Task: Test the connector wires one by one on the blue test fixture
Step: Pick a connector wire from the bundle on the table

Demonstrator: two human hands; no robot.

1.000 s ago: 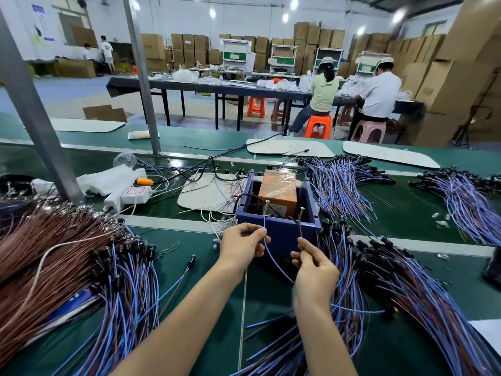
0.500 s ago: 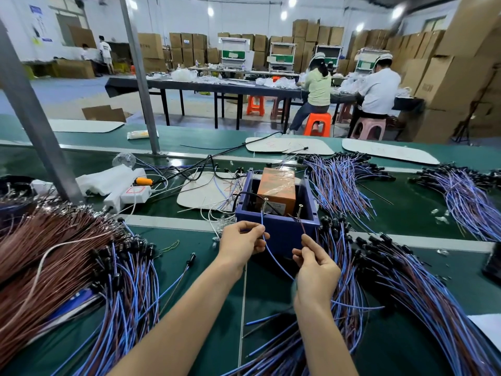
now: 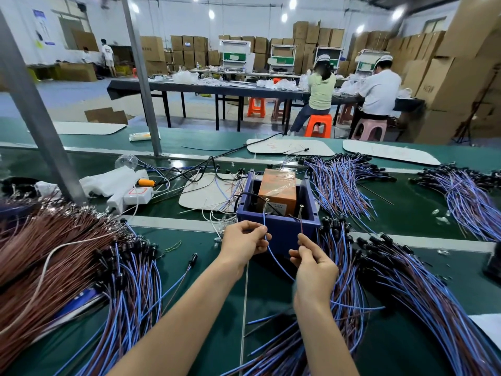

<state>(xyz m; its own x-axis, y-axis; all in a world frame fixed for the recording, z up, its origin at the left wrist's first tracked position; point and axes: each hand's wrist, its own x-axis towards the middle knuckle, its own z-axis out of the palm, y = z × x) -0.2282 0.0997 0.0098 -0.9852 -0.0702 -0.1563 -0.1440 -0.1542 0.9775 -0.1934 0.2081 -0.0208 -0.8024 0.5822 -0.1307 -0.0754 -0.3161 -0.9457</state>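
The blue test fixture [image 3: 282, 229], an open blue box with an orange block inside, stands on the green bench just beyond my hands. My left hand [image 3: 244, 244] pinches the blue lead of a connector wire [image 3: 276, 260]; the lead rises to a metal pin at the fixture's front rim. My right hand [image 3: 311, 263] pinches the brown lead [image 3: 301, 226], which reaches the right pin. The blue lead loops down between my hands and off to the right.
Heaps of blue-and-brown connector wires lie at the left [image 3: 119, 283], right [image 3: 406, 289] and far right [image 3: 466, 196]. A brown wire pile [image 3: 40, 253] fills the left edge. A white power strip [image 3: 132, 195] and a grey post [image 3: 35, 115] stand at left.
Both hands have stayed at the fixture's front with the same wire. The right hand's lead now reaches up to the right pin; the view has shifted slightly.
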